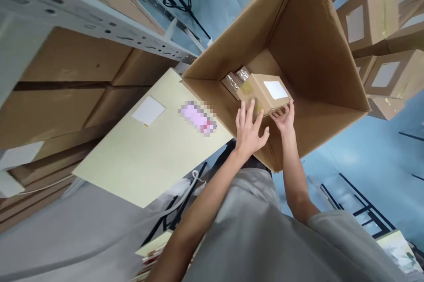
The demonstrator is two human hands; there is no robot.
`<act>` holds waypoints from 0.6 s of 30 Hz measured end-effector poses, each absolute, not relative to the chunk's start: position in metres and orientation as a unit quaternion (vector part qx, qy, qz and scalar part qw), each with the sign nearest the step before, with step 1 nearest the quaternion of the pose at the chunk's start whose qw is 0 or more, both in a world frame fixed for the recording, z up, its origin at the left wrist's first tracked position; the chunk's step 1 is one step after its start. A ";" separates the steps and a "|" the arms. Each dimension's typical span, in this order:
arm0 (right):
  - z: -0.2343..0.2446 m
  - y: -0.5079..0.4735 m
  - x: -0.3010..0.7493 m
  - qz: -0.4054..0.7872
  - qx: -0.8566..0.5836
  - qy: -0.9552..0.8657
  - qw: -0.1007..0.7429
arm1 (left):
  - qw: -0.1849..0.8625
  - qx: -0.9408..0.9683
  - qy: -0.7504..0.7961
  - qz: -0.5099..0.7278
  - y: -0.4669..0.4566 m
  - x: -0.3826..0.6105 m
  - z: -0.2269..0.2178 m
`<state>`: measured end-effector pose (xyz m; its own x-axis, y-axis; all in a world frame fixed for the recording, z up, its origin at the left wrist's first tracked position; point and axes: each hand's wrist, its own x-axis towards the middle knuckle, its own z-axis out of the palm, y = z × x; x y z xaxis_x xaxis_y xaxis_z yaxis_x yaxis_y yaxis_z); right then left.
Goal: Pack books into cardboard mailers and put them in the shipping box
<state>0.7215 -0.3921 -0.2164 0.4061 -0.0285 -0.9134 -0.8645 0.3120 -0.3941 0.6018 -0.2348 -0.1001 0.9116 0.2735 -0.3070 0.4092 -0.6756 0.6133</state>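
A small cardboard box point(265, 90) with a white label point(275, 90) is tilted inside a large open carton point(318, 43). My right hand point(284, 116) grips its lower right edge, fingers curled under it. Beside its near left side, my left hand point(250, 129) has its fingers spread; whether the fingertips touch the box I cannot tell. Behind the small box, smaller taped boxes point(232, 83) lie at the carton's bottom, partly hidden.
To the left is a pale yellow board point(142, 154) bearing a white label and a blurred pink patch. A metal shelf point(109, 30) holds stacked cartons point(49, 110). More labelled boxes point(371, 17) are stacked at the right. Black metal frames point(367, 211) stand on the blue floor.
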 end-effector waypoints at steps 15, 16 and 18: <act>-0.509 -0.303 0.787 0.320 -0.461 0.626 0.541 | 0.403 0.836 0.324 -0.180 -0.194 0.616 -0.238; -0.527 -0.295 0.788 0.337 -0.472 0.622 0.526 | 0.402 0.837 0.327 -0.174 -0.193 0.615 -0.241; -0.560 -0.279 0.786 0.372 -0.489 0.609 0.502 | 0.398 0.839 0.336 -0.158 -0.191 0.614 -0.243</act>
